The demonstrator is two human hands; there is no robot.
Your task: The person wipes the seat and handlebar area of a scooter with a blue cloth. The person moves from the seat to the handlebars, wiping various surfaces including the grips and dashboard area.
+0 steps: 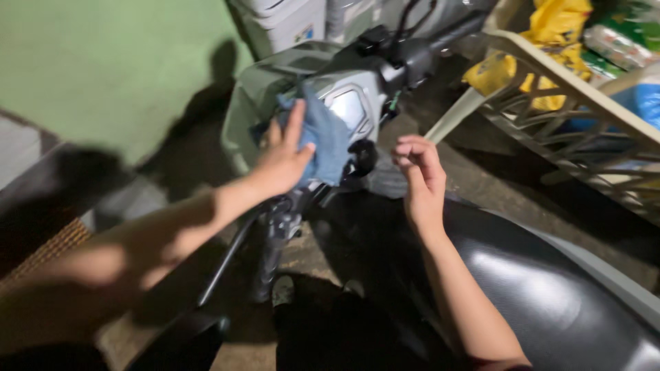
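Note:
My left hand presses a blue cloth against the grey front panel of a motor scooter, just left of its small display. My right hand hovers a little to the right of the cloth, fingers curled inward, with nothing visibly in it. Both forearms reach forward over the scooter's black seat. The black handlebar and cables rise behind the panel.
A cream plastic lattice chair stands at the right with yellow and green bags behind it. White containers stand at the back. A green wall fills the left. The floor below is bare concrete.

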